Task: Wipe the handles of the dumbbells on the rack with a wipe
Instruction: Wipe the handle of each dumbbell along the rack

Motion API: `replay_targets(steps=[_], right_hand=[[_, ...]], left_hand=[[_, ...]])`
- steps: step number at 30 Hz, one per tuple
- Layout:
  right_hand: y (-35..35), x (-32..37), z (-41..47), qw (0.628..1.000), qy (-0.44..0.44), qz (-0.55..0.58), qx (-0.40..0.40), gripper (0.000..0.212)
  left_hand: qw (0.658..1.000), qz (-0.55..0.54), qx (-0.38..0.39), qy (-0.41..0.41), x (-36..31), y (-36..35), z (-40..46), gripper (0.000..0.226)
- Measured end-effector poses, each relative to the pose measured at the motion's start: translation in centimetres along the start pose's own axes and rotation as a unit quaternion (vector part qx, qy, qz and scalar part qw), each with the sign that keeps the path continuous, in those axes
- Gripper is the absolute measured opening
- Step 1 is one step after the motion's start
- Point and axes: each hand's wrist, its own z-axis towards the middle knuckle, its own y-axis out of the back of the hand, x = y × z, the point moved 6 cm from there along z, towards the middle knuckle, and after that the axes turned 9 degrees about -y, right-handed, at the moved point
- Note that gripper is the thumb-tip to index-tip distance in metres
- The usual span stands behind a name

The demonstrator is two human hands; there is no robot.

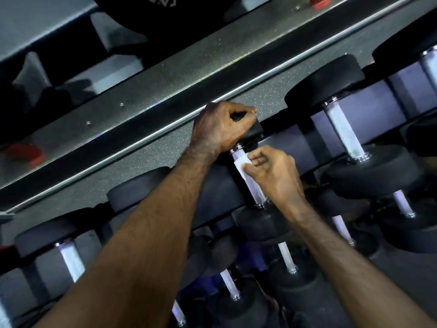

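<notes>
Head view: left hand (222,125) grips the far head of the dumbbell (260,223) on the rack (151,95); right hand (272,174) pinches the wipe (240,167) against the handle (253,185), which runs toward the person, so the right hand is nearer for the stroke.

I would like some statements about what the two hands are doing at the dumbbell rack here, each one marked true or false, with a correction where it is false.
1. The left hand grips the upper head of a dumbbell. True.
2. The right hand holds the white wipe against the handle of that same dumbbell. True.
3. The wipe lies at the lower end of the handle. False: it sits on the upper part, near the left hand.
4. The dumbbell to the right is being lifted off the rack. False: no hand touches it; it rests on the rack.
5. Both hands hold wipes. False: only the right hand has one.
</notes>
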Motion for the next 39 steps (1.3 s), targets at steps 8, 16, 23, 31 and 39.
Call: replay_targets(steps=[8, 16, 23, 31, 39], right_hand=[[0.1, -0.7, -2.4, 0.991, 0.038, -0.122, -0.046, 0.040], [-0.7, 1.1, -1.5, 0.987, 0.031, -0.151, -0.040, 0.039], [-0.2, 0.2, -1.4, 0.977, 0.029, -0.207, -0.032, 0.040], [0.4, -1.9, -3.5, 0.971, 0.025, -0.237, -0.035, 0.037], [-1.0, 1.1, -3.1, 0.953, 0.087, -0.267, -0.110, 0.037]], left_hand=[[1.000, 0.000, -0.007, -0.002, 0.1, 0.0, 0.0, 0.053], [1.000, -0.014, -0.002, 0.005, 0.2, -0.2, 0.0, 0.053], [1.000, -0.016, -0.010, 0.004, 0.1, 0.0, 0.0, 0.050], [1.000, -0.016, -0.009, 0.002, 0.0, 0.1, -0.1, 0.049], [1.000, -0.011, -0.003, 0.004, -0.1, 0.1, -0.2, 0.056]])
